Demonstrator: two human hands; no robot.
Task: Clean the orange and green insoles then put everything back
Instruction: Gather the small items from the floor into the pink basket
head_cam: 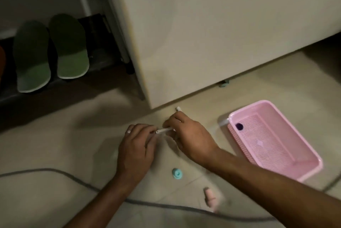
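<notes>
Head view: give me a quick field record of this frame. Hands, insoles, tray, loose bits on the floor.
left hand: fingertips at one end of a thin white stick
right hand: fingers curled round the same stick
green insoles: pair, side by side on the dark low shelf at left
pink tray: on the floor at right, a dark round object in its far corner
floor items: teal round piece; blurred pink item; grey cable
orange insoles: cannot tell

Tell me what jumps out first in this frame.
Both hands meet at centre on the floor: the right hand grips a thin white stick while the left hand touches its tip. A pink tray lies to the right, and two green insoles lean on the dark rack at upper left.
</notes>
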